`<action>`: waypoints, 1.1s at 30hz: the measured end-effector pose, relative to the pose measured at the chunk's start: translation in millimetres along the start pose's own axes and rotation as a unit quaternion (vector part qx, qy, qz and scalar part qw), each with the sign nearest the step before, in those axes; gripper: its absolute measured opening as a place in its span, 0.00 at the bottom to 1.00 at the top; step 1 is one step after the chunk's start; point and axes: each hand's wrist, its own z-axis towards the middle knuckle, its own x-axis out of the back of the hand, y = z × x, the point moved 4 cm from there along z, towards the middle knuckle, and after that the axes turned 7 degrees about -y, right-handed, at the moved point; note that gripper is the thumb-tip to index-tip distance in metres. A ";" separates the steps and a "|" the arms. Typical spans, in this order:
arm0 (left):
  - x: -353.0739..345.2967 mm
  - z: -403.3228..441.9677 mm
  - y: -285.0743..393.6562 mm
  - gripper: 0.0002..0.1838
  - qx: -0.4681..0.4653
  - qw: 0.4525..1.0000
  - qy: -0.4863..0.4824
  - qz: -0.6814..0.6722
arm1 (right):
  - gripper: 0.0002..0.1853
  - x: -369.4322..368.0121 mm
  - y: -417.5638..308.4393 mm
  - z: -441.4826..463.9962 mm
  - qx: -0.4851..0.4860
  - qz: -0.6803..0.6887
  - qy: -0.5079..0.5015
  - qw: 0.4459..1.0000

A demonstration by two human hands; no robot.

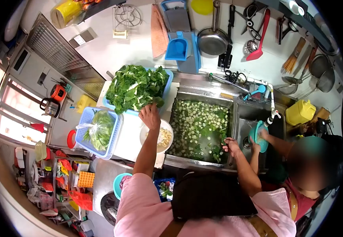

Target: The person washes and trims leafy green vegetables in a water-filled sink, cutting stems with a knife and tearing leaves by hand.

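My left hand reaches over the near rim of a blue basket, its fingers closed at the edge of a heap of cut leafy greens. Just below that hand stands a white bowl with pale pieces like garlic cloves. Over the right side of a water-filled sink basin, my right hand has its fingers pinched on some wet green leaves. Many pale green cut stem pieces and leaves float in the water.
At the right basin, another person's hands hold a teal bowl under the tap. A blue-violet basket with bagged greens stands left. Pans, knives and ladles hang on the wall; a yellow jug stands far right.
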 end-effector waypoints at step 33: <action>63.6 -102.9 -50.5 0.17 0.141 0.976 -0.057 -0.156 | 0.27 -22.5 44.6 -0.8 -0.021 -0.236 -0.037 0.971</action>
